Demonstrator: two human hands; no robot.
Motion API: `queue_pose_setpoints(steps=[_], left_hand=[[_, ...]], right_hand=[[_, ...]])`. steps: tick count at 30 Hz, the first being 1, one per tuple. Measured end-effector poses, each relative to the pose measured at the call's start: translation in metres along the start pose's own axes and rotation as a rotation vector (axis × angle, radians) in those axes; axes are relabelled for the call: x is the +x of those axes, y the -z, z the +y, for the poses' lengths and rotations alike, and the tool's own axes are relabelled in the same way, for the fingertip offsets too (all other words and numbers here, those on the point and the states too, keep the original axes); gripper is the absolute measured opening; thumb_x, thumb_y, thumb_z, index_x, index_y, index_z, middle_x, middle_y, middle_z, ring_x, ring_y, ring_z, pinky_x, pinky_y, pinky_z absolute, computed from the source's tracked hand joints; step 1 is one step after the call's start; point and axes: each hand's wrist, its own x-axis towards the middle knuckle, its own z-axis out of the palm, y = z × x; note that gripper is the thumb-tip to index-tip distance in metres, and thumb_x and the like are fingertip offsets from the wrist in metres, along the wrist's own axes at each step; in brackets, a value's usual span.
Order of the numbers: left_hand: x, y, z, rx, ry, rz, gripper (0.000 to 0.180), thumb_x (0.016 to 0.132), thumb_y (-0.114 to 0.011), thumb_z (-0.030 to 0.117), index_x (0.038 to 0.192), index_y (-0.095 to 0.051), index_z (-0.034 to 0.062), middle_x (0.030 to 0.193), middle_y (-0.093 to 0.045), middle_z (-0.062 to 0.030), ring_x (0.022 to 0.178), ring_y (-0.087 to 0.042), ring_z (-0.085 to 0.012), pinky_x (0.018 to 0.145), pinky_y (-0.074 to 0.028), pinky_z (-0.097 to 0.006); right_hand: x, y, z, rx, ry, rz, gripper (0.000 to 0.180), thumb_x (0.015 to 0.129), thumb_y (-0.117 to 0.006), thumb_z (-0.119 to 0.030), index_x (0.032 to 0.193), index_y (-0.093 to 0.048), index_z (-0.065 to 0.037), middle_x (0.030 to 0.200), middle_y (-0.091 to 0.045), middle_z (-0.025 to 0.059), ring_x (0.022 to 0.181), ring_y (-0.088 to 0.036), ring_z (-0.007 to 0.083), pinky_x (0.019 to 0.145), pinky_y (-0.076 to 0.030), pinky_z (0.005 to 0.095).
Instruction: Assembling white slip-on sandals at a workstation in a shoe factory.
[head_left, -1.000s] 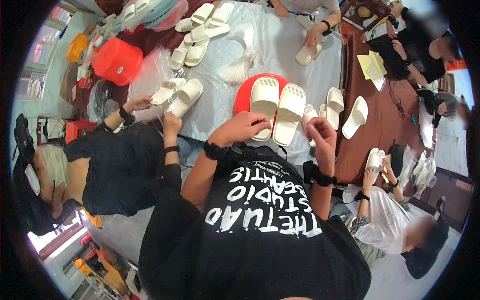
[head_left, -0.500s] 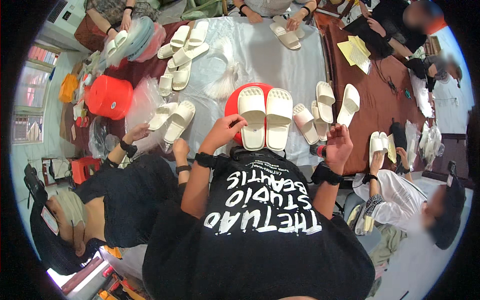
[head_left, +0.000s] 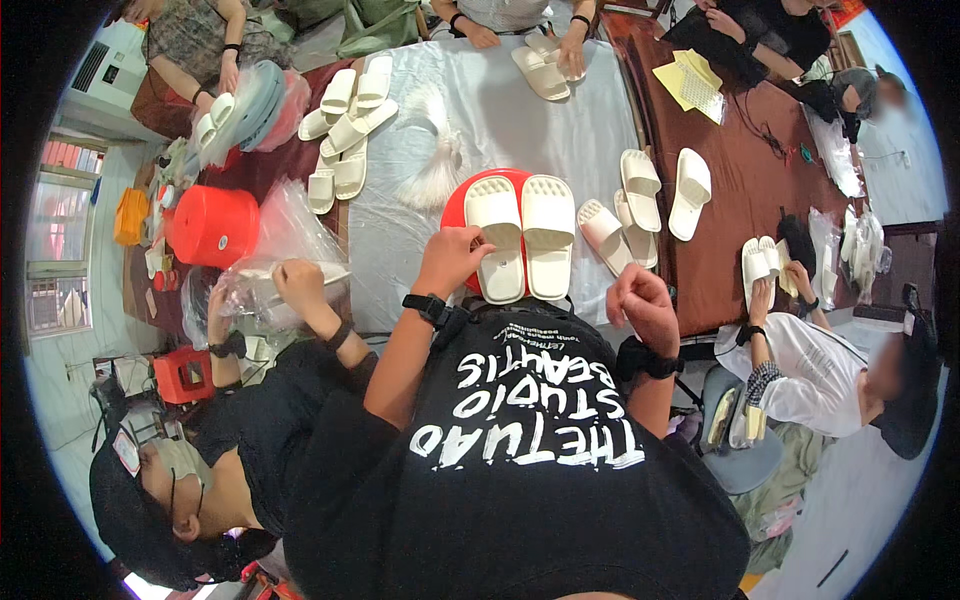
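Your slippers [head_left: 520, 235] sit paired on a red disc [head_left: 455, 210], crowded grey surface [head_left: 500, 110].
Left hand [head_left: 452, 258] pinches the left slipper's heel; right hand [head_left: 640, 305] hangs fisted, empty, just beside them.

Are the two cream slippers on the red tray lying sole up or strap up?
Sole up: both cream slippers show grooved undersides, side by side on the red tray; left hand touches one.

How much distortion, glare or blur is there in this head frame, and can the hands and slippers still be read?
Head view: strong fisheye bending, table edges curve near the dark circular rim. Mild sheen on the grey table cover and clear plastic bag, no blown-out glare. Centre is sharp: left hand touches the pair of cream slippers; right hand is closed beside them. Co-workers' faces at the edges are blurred.
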Motion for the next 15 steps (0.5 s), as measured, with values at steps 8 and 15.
queue_pose_setpoints(steps=[8,15], left_hand=[[0.003,-0.002,0.014,0.13,-0.04,0.134,0.036,0.073,-0.08,0.034,0.081,-0.057,0.0076,0.067,-0.066,-0.0089,0.063,-0.067,-0.0265,0.056,-0.051,-0.037],[0.002,-0.005,0.007,0.265,0.017,0.186,0.05,0.068,-0.083,0.043,0.091,-0.053,0.0103,0.065,-0.064,-0.0076,0.061,-0.065,-0.0293,0.055,-0.051,-0.038]], right_hand=[[-0.008,-0.017,-0.012,-0.18,-0.383,-0.24,0.013,0.093,-0.063,-0.012,0.09,-0.054,-0.003,0.072,-0.054,-0.0007,0.061,-0.051,0.0072,0.054,-0.039,0.022],[-0.007,-0.021,-0.005,-0.172,-0.355,-0.301,0.013,0.094,-0.062,-0.013,0.09,-0.054,-0.004,0.073,-0.055,-0.0006,0.062,-0.052,0.0078,0.055,-0.04,0.0221]])
